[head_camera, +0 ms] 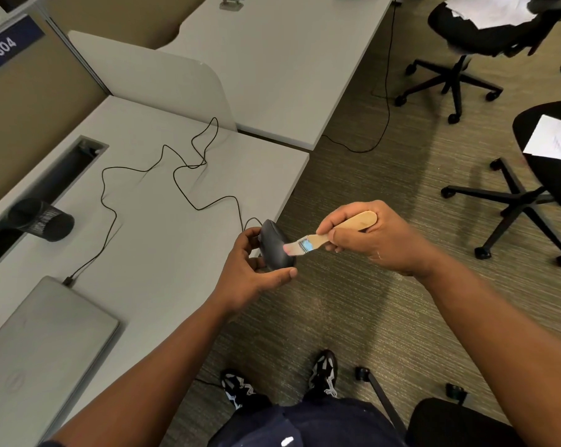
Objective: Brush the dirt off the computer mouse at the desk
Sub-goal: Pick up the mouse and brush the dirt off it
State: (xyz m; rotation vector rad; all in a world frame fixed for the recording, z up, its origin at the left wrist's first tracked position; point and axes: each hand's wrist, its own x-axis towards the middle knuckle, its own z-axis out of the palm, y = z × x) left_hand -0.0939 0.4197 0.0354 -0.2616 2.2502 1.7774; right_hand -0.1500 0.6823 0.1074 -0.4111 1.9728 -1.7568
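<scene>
A dark grey wired computer mouse (274, 245) is held off the desk, just past its right edge, by my left hand (251, 274), with fingers behind it and the thumb under it. In my right hand (374, 238) is a small brush (334, 232) with a pale wooden handle and a metal ferrule. Its light bristles touch the mouse's right side. The mouse's black cable (176, 179) loops across the grey desk (163, 253) to a closed laptop.
A closed grey laptop (43, 346) lies at the desk's near left. A black mesh cup (42, 219) lies on its side by the cable slot. Office chairs with papers (531, 175) stand on the carpet to the right. My feet are below.
</scene>
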